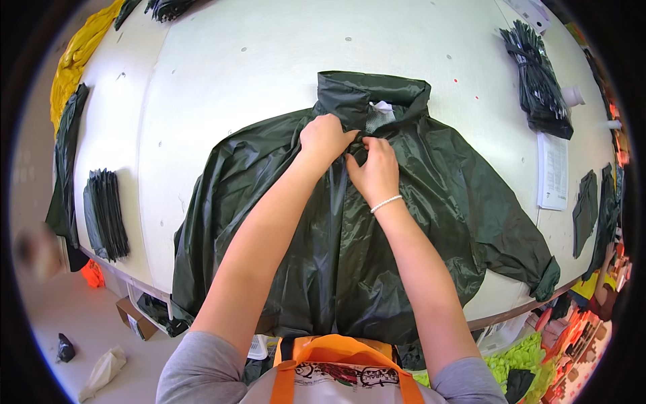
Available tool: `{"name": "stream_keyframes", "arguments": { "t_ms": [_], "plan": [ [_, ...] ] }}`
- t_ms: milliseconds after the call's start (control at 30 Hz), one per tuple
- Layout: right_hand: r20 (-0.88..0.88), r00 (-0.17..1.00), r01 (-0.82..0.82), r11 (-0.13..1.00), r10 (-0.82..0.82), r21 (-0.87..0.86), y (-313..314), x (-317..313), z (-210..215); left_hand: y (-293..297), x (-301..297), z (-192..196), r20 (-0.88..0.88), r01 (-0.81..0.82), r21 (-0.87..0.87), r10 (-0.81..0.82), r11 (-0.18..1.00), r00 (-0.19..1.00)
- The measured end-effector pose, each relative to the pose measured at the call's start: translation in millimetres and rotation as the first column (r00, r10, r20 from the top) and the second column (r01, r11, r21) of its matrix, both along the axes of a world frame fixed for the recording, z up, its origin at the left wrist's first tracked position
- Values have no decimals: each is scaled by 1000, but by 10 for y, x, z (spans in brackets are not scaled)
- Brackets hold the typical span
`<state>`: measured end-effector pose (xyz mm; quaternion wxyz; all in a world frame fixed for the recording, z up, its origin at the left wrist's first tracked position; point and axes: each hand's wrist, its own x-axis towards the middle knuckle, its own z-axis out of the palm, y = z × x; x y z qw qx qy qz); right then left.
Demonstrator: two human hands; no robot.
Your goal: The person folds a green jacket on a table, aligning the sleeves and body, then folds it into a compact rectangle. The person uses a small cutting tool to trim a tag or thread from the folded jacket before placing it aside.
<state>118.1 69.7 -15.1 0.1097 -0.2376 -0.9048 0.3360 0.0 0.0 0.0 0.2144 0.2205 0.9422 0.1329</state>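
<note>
Both hands pinch the dark green jacket [350, 236]; its collar points away.

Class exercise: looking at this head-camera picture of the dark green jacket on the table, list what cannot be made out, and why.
- Head view: the fastening at the chest of the dark green shiny rain jacket, covered by the left hand and right hand.
- The jacket's hem, behind the forearms and orange apron.
- The white paper sheet: print too small.
- A blurred shape at the left edge.

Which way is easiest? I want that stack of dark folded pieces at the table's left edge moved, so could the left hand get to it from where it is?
Probably yes: the left hand pinches the dark green jacket near its collar, and only bare white table lies between it and the stack.
</note>
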Motion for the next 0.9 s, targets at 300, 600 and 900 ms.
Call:
{"name": "stream_keyframes", "arguments": {
  "t_ms": [300,600,900],
  "plan": [
    [-256,961,23,955,-102,-294,225,-9,-169,-183,-140,-251,619,-259,526,-155,810,770],
    [-240,932,97,823,-272,-560,144,-134,-229,-271,-90,-248,596,-255,635,-253,729,762],
    [-301,938,135,980,-174,-147,-33,-117,-331,-183,-1,-355,411,-167,615,-132,770,902]
  ]
}}
